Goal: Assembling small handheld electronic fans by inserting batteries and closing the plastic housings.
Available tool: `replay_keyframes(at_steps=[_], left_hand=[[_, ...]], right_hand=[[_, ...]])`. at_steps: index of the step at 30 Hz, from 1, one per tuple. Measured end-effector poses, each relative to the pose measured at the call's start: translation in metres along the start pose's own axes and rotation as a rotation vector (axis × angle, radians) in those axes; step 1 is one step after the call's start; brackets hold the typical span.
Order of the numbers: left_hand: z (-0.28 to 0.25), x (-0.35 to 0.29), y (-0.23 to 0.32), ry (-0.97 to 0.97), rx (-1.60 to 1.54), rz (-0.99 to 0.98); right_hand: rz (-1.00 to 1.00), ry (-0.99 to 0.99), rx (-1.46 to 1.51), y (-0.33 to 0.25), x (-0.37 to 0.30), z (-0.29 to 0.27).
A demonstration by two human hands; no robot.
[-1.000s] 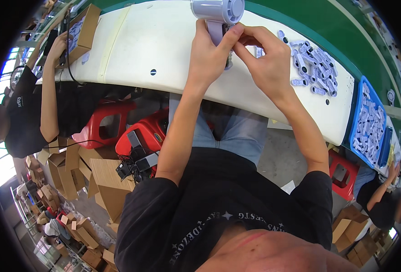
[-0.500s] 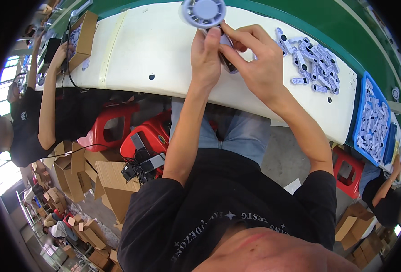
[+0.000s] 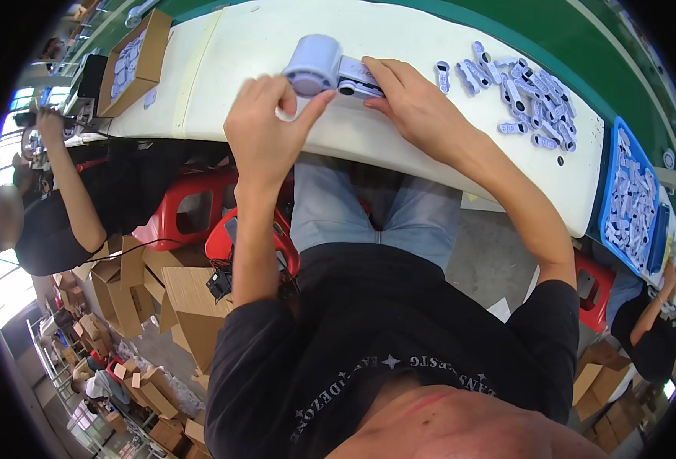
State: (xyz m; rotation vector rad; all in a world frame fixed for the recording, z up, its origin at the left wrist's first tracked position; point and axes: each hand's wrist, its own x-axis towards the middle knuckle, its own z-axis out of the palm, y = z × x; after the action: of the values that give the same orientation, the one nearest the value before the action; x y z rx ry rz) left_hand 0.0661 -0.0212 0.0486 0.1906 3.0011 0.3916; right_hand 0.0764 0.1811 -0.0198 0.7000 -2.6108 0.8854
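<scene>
A lavender handheld fan lies sideways over the white table, its round head point(image 3: 315, 57) to the left and its handle point(image 3: 358, 74) to the right. A dark opening with a small round black part runs along the handle's near side. My right hand point(image 3: 426, 107) grips the handle's right end, fingers on the far side and thumb on the near side. At the fan head's near edge is my left hand point(image 3: 263, 126), its thumb stretched apart from the curled fingers. The thumb tip reaches the head's lower edge; whether it touches cannot be told.
Several small lavender pieces point(image 3: 533, 99) are heaped at the right of the table point(image 3: 208, 107), and one piece point(image 3: 443, 76) lies apart. Beyond stands a blue bin point(image 3: 609, 183) of similar parts. At left, a co-worker's arm point(image 3: 74, 180) is near a cardboard box point(image 3: 154, 50). Red stools point(image 3: 171, 214) stand below.
The fan has come nearer and turned from face-up to sideways. My left hand has left the handle and shifted left to the fan head; my right hand now holds the handle.
</scene>
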Motion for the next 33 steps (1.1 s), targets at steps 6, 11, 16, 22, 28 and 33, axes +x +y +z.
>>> replay_keyframes(at_steps=[6,11,16,22,28,33], left_hand=[[0.036,0.050,-0.016,0.492,0.111,0.975],[0.046,0.059,-0.017,0.370,0.156,1.031],[0.053,0.055,-0.013,0.405,0.078,0.951],[0.058,0.056,-0.014,0.452,0.129,0.959],[0.046,0.066,-0.012,0.295,0.376,1.038],[0.045,0.071,-0.011,0.262,0.349,1.060]], right_hand=[[-0.175,0.011,-0.131,0.009,0.005,0.013],[-0.092,-0.007,-0.086,0.008,-0.003,0.002],[-0.001,-0.012,-0.022,0.002,-0.003,0.003],[-0.085,0.038,-0.117,0.007,-0.001,0.008],[-0.178,0.008,-0.183,0.018,0.000,0.002],[-0.086,-0.039,-0.124,0.012,0.002,0.001]])
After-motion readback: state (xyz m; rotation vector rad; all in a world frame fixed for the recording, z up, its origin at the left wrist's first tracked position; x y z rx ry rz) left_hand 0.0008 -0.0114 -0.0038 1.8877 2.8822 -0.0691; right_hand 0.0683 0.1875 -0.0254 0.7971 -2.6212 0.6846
